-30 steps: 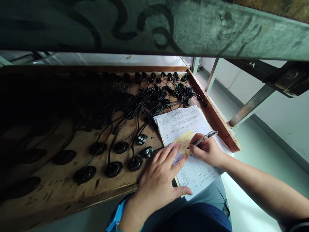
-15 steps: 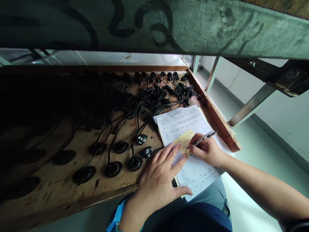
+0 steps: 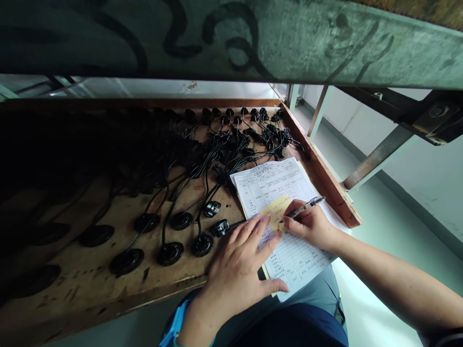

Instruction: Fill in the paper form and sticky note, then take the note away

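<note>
**Pen (image 3: 307, 205) tip on a yellow note (image 3: 272, 210)**

Nearest of all is the person's dark blue clothing (image 3: 300, 327), with grey trousers (image 3: 320, 289) beyond it. A blue band (image 3: 176, 324) circles the left wrist. The left hand (image 3: 237, 270) lies palm down, its fingers somewhat spread, the fingertips reaching the near left edge of the note and the thumb stretched apart over the printed sheets (image 3: 300, 265). These sheets overhang the near edge of the wooden tray (image 3: 90, 289), their lower corner above the trousers.

The right hand (image 3: 313, 229) rests on the sheets, its fingers pinching the pen, which slants up to the right. The note lies on top of the sheets, between the two hands, and bears handwriting too small to read.

To the left of the hands, several round black parts (image 3: 170, 253) sit on the tray, cables running from them. Two parts lie tipped just beside the left hand. Farther in, black cables (image 3: 217, 142) are heaped in bundles, and past them smaller black parts (image 3: 254, 114) line the tray's far side. The tray's left portion is too dark to make out. Beyond its right rim are pale floor (image 3: 390, 217) and a white wall (image 3: 427, 178).
</note>
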Tool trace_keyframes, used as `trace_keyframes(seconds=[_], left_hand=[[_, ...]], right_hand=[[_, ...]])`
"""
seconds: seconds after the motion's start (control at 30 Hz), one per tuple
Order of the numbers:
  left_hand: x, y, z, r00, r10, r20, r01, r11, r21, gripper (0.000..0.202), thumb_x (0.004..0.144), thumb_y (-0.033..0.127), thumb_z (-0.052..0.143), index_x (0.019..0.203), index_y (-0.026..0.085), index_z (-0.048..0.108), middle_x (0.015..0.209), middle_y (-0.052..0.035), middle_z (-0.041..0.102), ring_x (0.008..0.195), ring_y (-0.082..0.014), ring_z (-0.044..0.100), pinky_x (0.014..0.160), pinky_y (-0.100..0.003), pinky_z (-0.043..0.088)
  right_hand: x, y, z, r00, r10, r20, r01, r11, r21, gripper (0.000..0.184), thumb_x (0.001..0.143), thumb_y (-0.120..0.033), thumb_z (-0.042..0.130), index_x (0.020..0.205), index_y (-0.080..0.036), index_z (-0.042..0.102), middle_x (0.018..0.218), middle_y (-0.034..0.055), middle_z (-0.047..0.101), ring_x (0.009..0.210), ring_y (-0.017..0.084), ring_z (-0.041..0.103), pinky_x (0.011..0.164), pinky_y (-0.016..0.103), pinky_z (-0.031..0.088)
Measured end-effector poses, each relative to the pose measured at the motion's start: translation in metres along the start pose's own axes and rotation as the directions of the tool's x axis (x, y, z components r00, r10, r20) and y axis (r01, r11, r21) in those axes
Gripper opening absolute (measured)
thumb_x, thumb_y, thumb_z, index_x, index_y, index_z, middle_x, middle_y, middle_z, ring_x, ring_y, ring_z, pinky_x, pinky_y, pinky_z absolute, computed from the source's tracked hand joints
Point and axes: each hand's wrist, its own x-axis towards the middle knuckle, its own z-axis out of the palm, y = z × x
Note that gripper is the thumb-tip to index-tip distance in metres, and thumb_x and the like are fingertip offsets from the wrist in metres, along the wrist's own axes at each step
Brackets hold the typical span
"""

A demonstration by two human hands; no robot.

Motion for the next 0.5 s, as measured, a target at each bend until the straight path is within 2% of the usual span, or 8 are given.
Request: trace_keyframes(seconds=[0.23, 0.5], left_hand=[[0.0004, -0.0006, -0.0002, 1.000, 0.002, -0.008, -0.002, 1.000, -0.005, 0.091, 0.075, 0.082, 0.065, 0.144, 0.022, 0.059, 0.157, -0.0199, 0.047, 0.144, -0.0418, 0.042, 0.111, -0.057, 0.043], [0.0019, -0.0002, 0.0002, 1.000, 0.008, -0.017, -0.008, 1.000, 0.002, 0.091, 0.076, 0.083, 0.062, 0.143, 0.022, 0.060, 0.157, -0.0201, 0.047, 0.144, -0.0413, 0.043, 0.110, -0.056, 0.043]], right_hand=[[0.0000, 0.0009, -0.0009, 0.999, -0.047, 0.004, 0.046, 0.999, 0.015, 0.020, 0.089, -0.033, 0.065, 0.078, -0.017, 0.066, 0.075, 0.0046, 0.067, 0.067, 0.013, 0.059, 0.060, 0.025, 0.051], [0.0001, 0.0018, -0.0013, 0.999, -0.045, 0.011, 0.045, 0.999, 0.009, 0.021, 0.089, -0.035, 0.065, 0.078, -0.017, 0.068, 0.070, 0.0030, 0.065, 0.064, 0.013, 0.059, 0.056, 0.024, 0.048]])
